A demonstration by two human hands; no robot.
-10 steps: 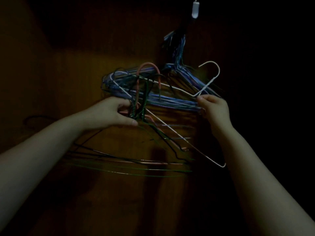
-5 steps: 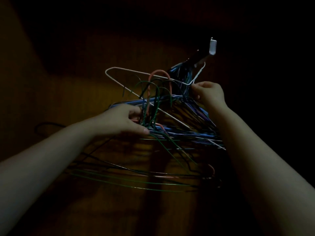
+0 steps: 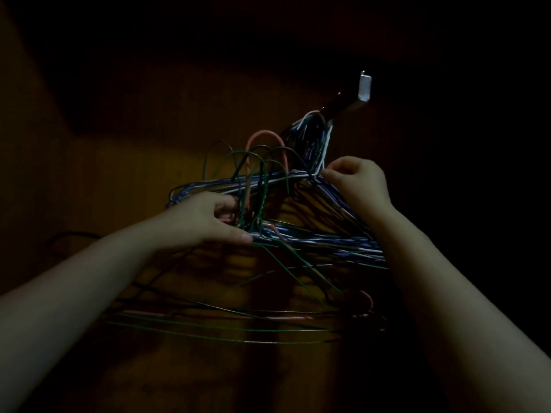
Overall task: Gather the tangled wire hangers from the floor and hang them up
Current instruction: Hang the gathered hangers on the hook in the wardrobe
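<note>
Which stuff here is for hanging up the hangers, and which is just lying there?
For the job: left hand gripping hanger bundle; right hand pinching white hanger; hung hangers; metal peg.
Just lying about: dark loop at left (unclear what); wooden wall.

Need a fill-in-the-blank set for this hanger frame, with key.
1. The left hand grips a hanger bundle whose tallest hook is ___.
2. The bundle's lowest wire is ___.
3. The right hand pinches the white hanger, hooked over the metal peg ___ that hand.
Missing: pink; green; above.
</note>
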